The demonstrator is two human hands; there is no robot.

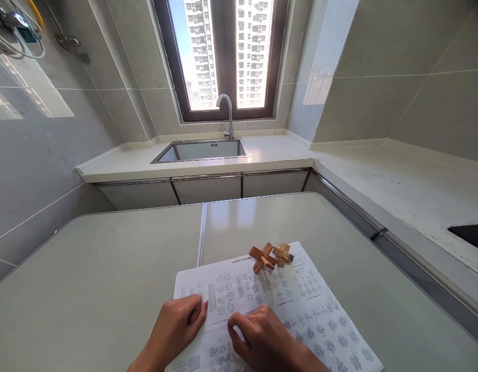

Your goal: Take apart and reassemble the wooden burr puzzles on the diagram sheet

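Observation:
A large printed instruction sheet (301, 302) covered in small diagrams lies on the table. My left hand (180, 320) rests at the sheet's left edge, its fingers curled into a loose fist with nothing showing in it. Lower on the paper, my right hand (260, 333) lies with fingers bent and thumb near the index finger; I see nothing held there. On the sheet's top edge sits a cluster of interlocked wooden puzzle pieces (264, 257). Right beside it is a lighter cluster of wooden pieces (283, 254). Both are apart from my hands.
A pale table (107, 279) with a seam strip (202, 232) spans the foreground. Behind it runs a white counter (270, 150) with a sink (208, 150) and a faucet (230, 116) under a window. The counter continues along the right, with a dark panel (471, 235).

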